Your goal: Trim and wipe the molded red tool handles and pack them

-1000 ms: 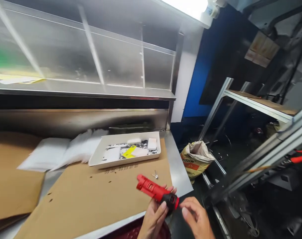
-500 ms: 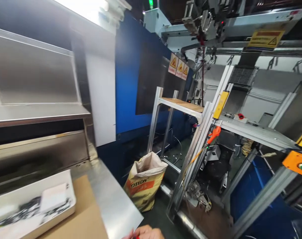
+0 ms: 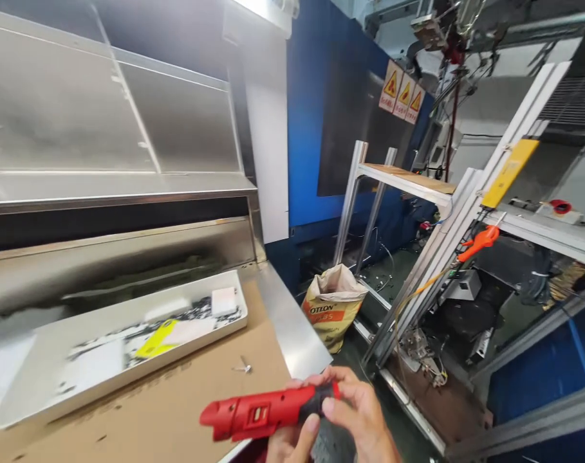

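A red torch-shaped plastic housing point(image 3: 263, 415) with a black collar lies level above the front edge of the cardboard-covered bench. My left hand point(image 3: 285, 447) grips it from below, with the thumb against its near side by the collar. Closed around the black end is my right hand point(image 3: 364, 418), its thumb and fingers on the collar. A small rectangular slot shows in the housing's red side. On the cardboard point(image 3: 210, 386) behind it lies a small pale part with thin prongs point(image 3: 244, 367).
A long white tray point(image 3: 142, 370) holds small black parts, white pieces and a yellow card point(image 3: 156, 339). An open paper sack point(image 3: 338, 315) stands on the floor beyond the bench corner. Aluminium frames point(image 3: 432, 270) rise at right, with an orange air gun point(image 3: 478, 243) hanging there.
The view has swung left and down toward the bench. The red housing and both hands have come up into view; before, only part of a hand showed at the bottom edge.
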### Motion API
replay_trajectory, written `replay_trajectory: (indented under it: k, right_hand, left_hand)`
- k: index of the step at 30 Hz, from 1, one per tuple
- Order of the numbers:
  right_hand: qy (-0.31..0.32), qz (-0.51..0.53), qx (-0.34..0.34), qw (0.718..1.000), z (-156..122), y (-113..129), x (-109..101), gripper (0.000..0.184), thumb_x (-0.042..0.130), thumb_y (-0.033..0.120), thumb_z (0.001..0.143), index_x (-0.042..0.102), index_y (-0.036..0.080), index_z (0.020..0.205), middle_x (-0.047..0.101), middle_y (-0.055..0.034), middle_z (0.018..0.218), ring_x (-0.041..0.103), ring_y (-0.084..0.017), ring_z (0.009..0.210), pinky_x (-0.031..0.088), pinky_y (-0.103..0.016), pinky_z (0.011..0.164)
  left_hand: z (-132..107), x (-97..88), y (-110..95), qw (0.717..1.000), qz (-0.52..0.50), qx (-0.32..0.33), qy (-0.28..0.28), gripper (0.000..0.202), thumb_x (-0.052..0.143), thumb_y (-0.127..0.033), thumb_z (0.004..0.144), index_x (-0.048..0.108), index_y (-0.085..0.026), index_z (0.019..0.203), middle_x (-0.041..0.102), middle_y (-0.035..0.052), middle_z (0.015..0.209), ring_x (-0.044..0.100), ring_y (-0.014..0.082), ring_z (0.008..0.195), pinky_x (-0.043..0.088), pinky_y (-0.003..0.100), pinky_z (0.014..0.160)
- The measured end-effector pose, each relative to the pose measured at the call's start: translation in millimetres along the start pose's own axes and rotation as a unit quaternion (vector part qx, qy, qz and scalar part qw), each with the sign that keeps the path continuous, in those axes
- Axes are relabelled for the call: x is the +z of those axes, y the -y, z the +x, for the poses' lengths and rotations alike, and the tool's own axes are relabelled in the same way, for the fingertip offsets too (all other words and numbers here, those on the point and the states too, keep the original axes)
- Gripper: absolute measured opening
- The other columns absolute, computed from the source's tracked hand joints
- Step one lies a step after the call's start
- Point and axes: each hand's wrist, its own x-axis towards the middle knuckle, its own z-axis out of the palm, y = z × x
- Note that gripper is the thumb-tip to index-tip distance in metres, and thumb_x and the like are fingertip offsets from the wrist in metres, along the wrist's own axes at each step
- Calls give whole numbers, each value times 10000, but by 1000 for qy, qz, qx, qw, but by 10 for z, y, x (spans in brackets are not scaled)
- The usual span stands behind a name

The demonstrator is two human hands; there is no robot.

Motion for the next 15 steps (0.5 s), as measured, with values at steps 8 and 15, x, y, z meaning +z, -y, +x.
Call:
replay_trajectory:
  k: [8,15]
  right_hand:
    - [9,8,16,1000,-53,142,154,352,772,486,685,797,186,867,569,-124,1155,509,-301,1193,424,-402,1031]
    - [11,12,26,1000,-15,69,123,353,776,489,683,793,188,867,568,-118,1149,508,-297,1177,422,-410,1021]
  left_hand:
    - [-52,-85,-42,999,23,33,-15,619,844,-532,570,683,-228,1086,739,78,1061,622,335,1125,472,402,1015]
    - [-1,-217,-41,997,38,4,62,501,837,-444,633,683,-239,1063,684,69,1199,604,298,1174,507,327,985]
